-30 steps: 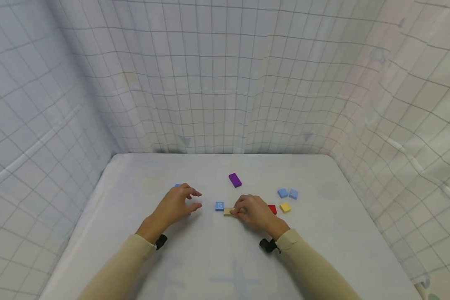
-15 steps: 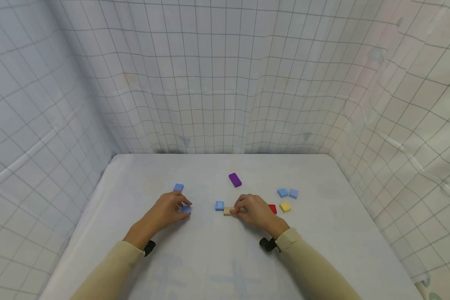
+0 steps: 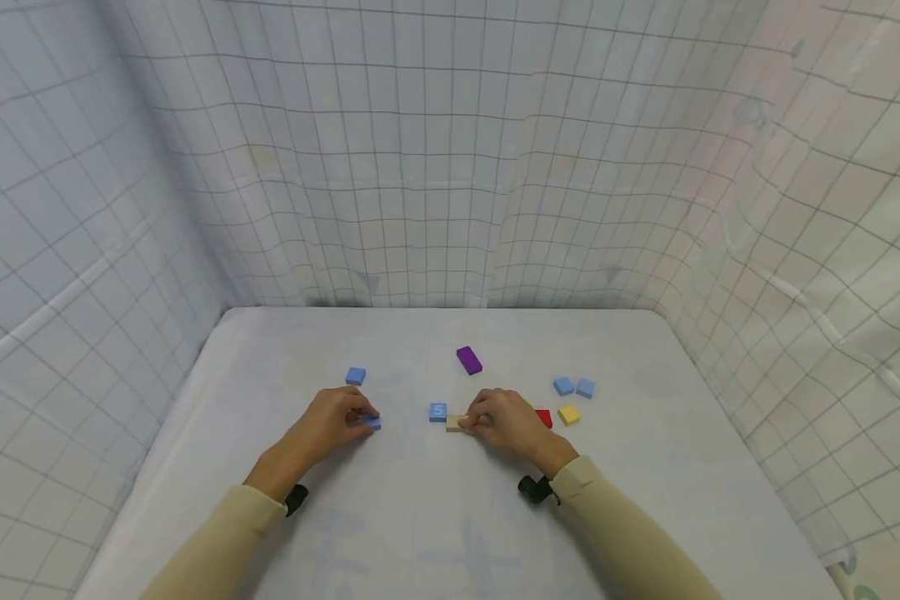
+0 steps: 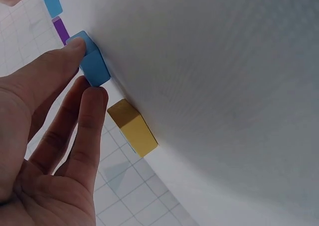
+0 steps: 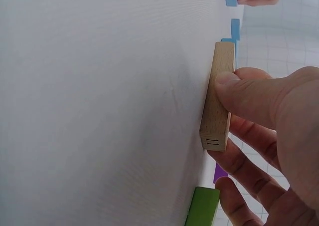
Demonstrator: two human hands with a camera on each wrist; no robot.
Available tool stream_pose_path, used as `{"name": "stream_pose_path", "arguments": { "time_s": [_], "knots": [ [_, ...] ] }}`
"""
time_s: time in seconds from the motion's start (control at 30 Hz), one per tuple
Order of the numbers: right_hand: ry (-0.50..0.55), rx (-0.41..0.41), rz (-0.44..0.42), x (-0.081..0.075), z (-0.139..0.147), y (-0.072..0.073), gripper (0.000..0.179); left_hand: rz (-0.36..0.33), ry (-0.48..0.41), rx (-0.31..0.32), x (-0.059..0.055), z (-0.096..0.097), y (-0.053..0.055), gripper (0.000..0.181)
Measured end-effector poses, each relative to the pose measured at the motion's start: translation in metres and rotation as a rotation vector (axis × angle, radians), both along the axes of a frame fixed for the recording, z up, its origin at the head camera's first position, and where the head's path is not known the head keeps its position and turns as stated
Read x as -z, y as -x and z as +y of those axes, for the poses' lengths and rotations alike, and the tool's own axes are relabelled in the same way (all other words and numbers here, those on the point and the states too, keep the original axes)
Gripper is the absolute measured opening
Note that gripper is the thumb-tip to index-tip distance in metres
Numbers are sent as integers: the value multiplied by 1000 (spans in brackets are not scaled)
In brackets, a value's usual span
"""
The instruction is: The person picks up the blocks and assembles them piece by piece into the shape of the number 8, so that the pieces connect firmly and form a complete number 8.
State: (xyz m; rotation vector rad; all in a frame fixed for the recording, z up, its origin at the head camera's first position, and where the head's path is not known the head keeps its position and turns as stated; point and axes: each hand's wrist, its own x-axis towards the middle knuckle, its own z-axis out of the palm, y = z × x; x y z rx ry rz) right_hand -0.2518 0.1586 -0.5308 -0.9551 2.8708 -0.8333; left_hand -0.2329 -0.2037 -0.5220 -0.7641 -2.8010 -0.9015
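Note:
My left hand (image 3: 328, 423) pinches a small blue block (image 4: 96, 66) between thumb and fingers at the left of the table. Close to those fingers lies a yellow block (image 4: 133, 129), hidden from the head view. With thumb and fingers, my right hand (image 3: 508, 423) grips a long plain wooden block (image 5: 215, 104) whose end bears two dark strokes. The left end of that wooden block lies beside a blue block marked 5 (image 3: 438, 412). Below the right fingers, a green block (image 5: 202, 206) shows in the right wrist view.
A purple block (image 3: 468, 360) lies farther back. Another blue block (image 3: 356, 376) sits beyond my left hand. To the right are two blue blocks (image 3: 564, 386), a yellow block (image 3: 569, 415) and a red block (image 3: 543, 418) partly behind my right hand. Gridded curtains (image 3: 450, 208) surround the table.
My left hand has moved left and toward me, and its fingers have closed on the blue block. My right hand stays on the wooden block.

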Motion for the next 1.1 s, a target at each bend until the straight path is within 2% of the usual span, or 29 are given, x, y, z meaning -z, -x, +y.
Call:
{"name": "stream_pose_path", "arguments": {
  "time_s": [0.3, 0.5, 0.77, 0.97, 1.1],
  "knots": [
    [-10, 6, -18, 0, 0, 1, 10, 14, -28, 14, -2, 2, 1, 16],
    [-5, 18, -29, -1, -1, 1, 9, 29, -33, 13, 0, 4, 2, 16],
    [-8, 27, -34, -2, -2, 0, 10, 38, -72, 57, 3, 10, 4, 17],
    [-13, 31, -43, -3, -2, -1, 11, 4, -83, 79, 4, 17, 4, 15],
    [-10, 29, -44, -3, -2, -1, 9, -42, -82, 80, 3, 23, 4, 14]
  ]
}}
